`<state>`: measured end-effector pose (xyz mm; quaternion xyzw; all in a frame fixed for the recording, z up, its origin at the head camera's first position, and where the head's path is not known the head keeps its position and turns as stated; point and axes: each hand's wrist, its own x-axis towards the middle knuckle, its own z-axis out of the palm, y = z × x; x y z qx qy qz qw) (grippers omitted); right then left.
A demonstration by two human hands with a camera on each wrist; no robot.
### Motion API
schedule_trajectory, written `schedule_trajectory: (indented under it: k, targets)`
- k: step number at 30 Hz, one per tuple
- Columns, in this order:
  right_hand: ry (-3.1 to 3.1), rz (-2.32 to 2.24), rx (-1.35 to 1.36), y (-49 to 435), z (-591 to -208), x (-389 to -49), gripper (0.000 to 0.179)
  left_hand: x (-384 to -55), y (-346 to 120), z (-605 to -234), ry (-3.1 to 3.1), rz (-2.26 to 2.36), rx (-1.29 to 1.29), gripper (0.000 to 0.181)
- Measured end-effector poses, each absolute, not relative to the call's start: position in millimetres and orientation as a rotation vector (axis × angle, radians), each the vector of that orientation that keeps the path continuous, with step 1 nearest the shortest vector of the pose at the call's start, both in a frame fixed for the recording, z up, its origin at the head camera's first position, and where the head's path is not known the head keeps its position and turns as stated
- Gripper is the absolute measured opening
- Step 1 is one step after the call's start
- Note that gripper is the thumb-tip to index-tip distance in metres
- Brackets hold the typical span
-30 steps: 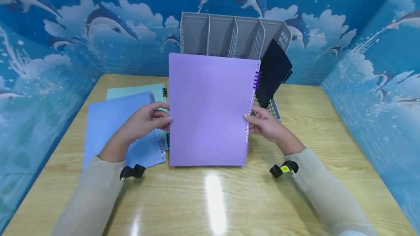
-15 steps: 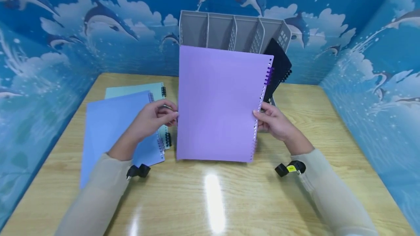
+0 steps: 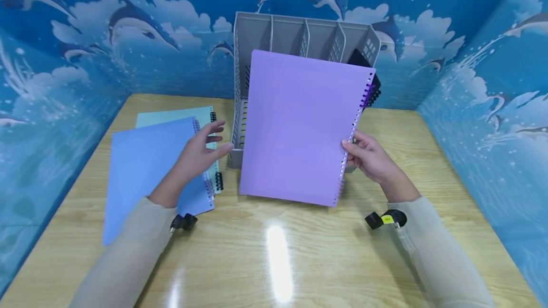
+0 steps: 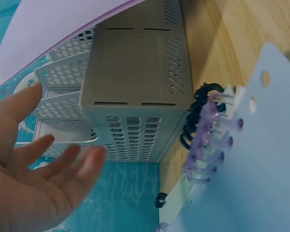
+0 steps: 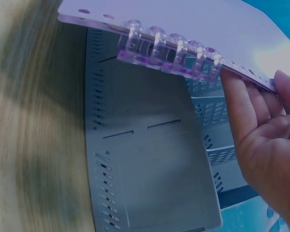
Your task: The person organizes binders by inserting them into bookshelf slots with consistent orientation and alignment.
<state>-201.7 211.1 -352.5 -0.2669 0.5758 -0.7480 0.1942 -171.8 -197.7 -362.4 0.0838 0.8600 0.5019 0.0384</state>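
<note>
A purple loose-leaf binder notebook (image 3: 304, 127) is held up off the table, tilted, in front of the grey file rack. My right hand (image 3: 369, 157) pinches its ring-bound right edge, thumb on the front and fingers behind; the right wrist view shows its clear purple rings (image 5: 169, 46). My left hand (image 3: 199, 151) is apart from the notebook's left edge, fingers spread and holding nothing. Under and beside that hand, a blue notebook (image 3: 150, 165) lies over a mint green notebook (image 3: 171, 116) on the table.
The grey file rack (image 3: 252, 27) with several upright slots stands at the back of the table (image 3: 239, 260). A black notebook (image 3: 358, 58) leans in its rightmost slot, mostly hidden behind the purple one. Dolphin-printed walls (image 3: 171, 4) enclose the table.
The purple notebook has moved right and up toward the rack and tilted clockwise, carried by my right hand. My left hand has let go of its left edge and spread its fingers.
</note>
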Motion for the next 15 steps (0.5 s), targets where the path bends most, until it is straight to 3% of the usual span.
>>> schedule_trajectory:
  k: [4, 15]
  targets:
    - [1.609, -2.125, -0.743, 211, -350, -202, 0.036, -177, -197, -370, 2.674, 1.396, 0.261, 0.079]
    - [1.661, -2.167, -0.728, 217, -346, -202, 0.037, -184, -185, -379, 2.655, 1.298, 0.209, 0.081]
